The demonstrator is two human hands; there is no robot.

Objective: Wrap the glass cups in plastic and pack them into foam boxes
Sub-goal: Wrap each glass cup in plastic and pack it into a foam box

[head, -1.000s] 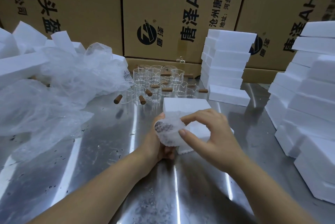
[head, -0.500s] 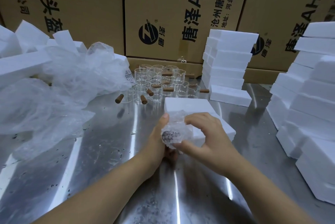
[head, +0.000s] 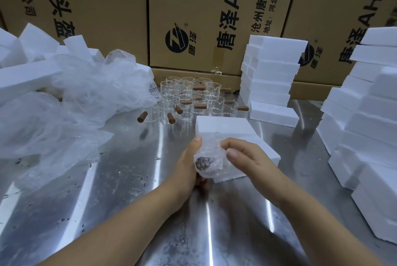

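Note:
Both hands hold a glass cup wrapped in bubble plastic point(head: 209, 159) just above the steel table, in front of a white foam box point(head: 223, 130). My left hand point(head: 189, 166) grips the bundle from the left, thumb up along its side. My right hand point(head: 247, 156) pinches the plastic on the right with thumb and fingers. The cup's dark handle end shows through the wrap. Several bare glass cups with brown handles point(head: 193, 100) stand behind the foam box.
A heap of bubble plastic sheets point(head: 64, 102) and foam pieces lies at the left. Foam box stacks stand at the back point(head: 270, 76) and along the right point(head: 369, 115). Cardboard cartons point(head: 204, 7) wall off the far side. The steel table point(head: 129, 201) reflects light.
The wrapped cup and both hands have dropped slightly toward me, and the wrap has been drawn tighter around the cup. The right hand's fingers have shifted over the bundle's top right.

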